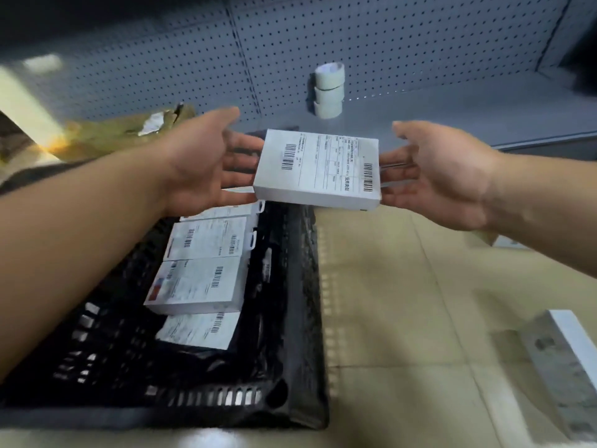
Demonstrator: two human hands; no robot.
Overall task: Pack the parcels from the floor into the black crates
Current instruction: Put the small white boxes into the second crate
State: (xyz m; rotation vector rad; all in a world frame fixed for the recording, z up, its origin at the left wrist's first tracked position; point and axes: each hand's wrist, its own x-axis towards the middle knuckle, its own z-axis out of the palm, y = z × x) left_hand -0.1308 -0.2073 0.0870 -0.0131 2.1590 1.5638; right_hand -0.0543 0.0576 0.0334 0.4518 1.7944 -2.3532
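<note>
Lying near and left, a black crate (290, 318) already holding a row of labelled white parcels (197, 286). Waiting on the tiled floor (403, 302) at near right, at least one more parcel (562, 350), so packing is judged partway done. Hovering above the crate's far right corner, a white box (316, 168) carried flat between the left hand (200, 160) and right hand (445, 176), fingers straight and spread, supporting its sides from beneath. Standing farther off, three tape rolls (329, 90) on a grey shelf (452, 105) against pegboard (387, 33).
</note>
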